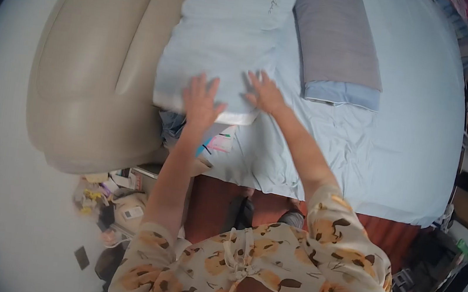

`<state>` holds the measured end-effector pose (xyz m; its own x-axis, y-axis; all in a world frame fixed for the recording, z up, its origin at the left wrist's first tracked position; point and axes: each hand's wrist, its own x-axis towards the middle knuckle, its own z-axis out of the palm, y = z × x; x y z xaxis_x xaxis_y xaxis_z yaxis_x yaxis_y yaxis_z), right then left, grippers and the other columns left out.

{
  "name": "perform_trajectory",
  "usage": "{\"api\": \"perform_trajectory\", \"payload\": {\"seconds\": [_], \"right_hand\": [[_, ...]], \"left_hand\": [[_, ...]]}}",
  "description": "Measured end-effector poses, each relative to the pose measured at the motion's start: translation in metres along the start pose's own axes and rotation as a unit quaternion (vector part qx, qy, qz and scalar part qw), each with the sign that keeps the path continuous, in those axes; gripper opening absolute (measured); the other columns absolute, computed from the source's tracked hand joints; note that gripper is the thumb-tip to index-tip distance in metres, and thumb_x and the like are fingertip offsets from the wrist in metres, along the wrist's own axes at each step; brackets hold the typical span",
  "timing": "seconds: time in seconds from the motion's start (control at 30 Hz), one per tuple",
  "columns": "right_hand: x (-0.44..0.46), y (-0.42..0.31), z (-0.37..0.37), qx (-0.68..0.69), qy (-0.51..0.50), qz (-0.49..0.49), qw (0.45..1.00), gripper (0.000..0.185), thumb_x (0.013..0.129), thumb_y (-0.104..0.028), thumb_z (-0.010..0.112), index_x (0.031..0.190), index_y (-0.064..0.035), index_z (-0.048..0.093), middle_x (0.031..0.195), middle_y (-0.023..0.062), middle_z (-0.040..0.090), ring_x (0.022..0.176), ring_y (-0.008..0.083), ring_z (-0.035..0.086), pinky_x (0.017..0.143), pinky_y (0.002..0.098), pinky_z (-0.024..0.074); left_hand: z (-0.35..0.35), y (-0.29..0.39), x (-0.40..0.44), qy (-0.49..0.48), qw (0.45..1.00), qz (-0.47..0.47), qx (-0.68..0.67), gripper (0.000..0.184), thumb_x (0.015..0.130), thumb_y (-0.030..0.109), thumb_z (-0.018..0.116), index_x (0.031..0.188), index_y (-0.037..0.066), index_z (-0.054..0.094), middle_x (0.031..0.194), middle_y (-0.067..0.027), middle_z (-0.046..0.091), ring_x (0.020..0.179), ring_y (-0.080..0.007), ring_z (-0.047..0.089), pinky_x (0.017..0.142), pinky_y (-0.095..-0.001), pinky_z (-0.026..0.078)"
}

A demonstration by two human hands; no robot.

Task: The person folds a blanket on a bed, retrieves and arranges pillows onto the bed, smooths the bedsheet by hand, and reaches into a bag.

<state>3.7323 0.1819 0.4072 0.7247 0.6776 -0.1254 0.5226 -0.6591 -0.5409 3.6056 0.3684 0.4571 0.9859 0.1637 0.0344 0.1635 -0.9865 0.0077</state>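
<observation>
A light blue pillow [218, 43] with dark script near its upper right lies along the beige padded headboard. My left hand [201, 103] is over the pillow's near end with its fingers spread, slightly blurred. To the right, my right hand [265, 94] is at the pillow's near right edge, fingers apart. Neither hand holds anything; whether they press on the fabric is hard to tell. Under the pillow's near end, a dark cloth [171, 126] and a pink printed item [221, 139] stick out.
The beige headboard [92, 56] stands at the left. A grey folded quilt [340, 36] lies on the light blue sheet [416, 111]. Cluttered items [125, 205] sit at the lower left, and more belongings line the right side. Red flooring [205, 207] shows below the bed's near edge.
</observation>
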Motion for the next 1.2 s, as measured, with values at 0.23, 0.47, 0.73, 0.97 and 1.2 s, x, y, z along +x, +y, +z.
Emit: {"api": "perform_trajectory", "payload": {"seconds": [0.23, 0.47, 0.73, 0.97, 1.2], "right_hand": [[-0.180, 0.005, 0.100, 0.222, 0.095, 0.109, 0.964, 0.065, 0.085, -0.025, 0.060, 0.140, -0.0075, 0.031, 0.128, 0.0262, 0.043, 0.109, 0.0410, 0.050, 0.093, 0.0445, 0.0427], [-0.298, 0.035, 0.089, 0.269, 0.114, 0.307, 0.906, 0.050, 0.084, -0.018, 0.059, 0.130, -0.0041, 0.044, 0.115, 0.0236, 0.053, 0.094, 0.0357, 0.058, 0.082, 0.0410, 0.0472], [-0.359, 0.039, 0.059, 0.291, 0.382, 0.336, 0.810, 0.043, 0.082, -0.014, 0.057, 0.123, -0.0022, 0.051, 0.112, 0.0208, 0.058, 0.097, 0.0340, 0.059, 0.085, 0.0400, 0.0481], [-0.565, 0.070, 0.063, 0.341, 0.433, 0.453, 0.701, 0.039, 0.083, -0.016, 0.058, 0.119, -0.0025, 0.055, 0.107, 0.0201, 0.061, 0.099, 0.0330, 0.060, 0.086, 0.0394, 0.0477], [-0.904, 0.021, 0.152, 0.131, 0.516, 0.704, 0.469, 0.032, 0.086, -0.017, 0.058, 0.112, 0.0005, 0.057, 0.099, 0.0189, 0.064, 0.090, 0.0308, 0.063, 0.078, 0.0375, 0.0500]], "left_hand": [[0.072, -0.016, -0.026, -0.197, 0.973, -0.097, -0.069, 0.073, 0.083, 0.050, 0.057, 0.140, 0.011, 0.035, 0.140, -0.0273, 0.032, 0.131, -0.0431, 0.029, 0.103, -0.0586, 0.025], [0.061, 0.044, -0.069, -0.074, 0.967, 0.105, -0.218, 0.061, 0.084, 0.030, 0.062, 0.134, 0.003, 0.041, 0.131, -0.0266, 0.044, 0.119, -0.0384, 0.044, 0.098, -0.0466, 0.037], [0.012, 0.236, -0.177, -0.370, 0.816, 0.199, -0.397, 0.062, 0.086, 0.012, 0.061, 0.140, 0.005, 0.034, 0.116, -0.0198, 0.059, 0.079, -0.0205, 0.065, 0.071, -0.0306, 0.051], [-0.001, 0.393, -0.233, -0.433, 0.758, 0.365, -0.323, 0.064, 0.085, 0.014, 0.062, 0.141, 0.007, 0.032, 0.110, -0.0185, 0.063, 0.072, -0.0162, 0.062, 0.068, -0.0287, 0.050], [-0.019, 0.534, -0.309, -0.467, 0.708, 0.469, -0.248, 0.063, 0.087, 0.018, 0.061, 0.142, 0.008, 0.031, 0.110, -0.0193, 0.062, 0.078, -0.0215, 0.064, 0.071, -0.0305, 0.051]]}}
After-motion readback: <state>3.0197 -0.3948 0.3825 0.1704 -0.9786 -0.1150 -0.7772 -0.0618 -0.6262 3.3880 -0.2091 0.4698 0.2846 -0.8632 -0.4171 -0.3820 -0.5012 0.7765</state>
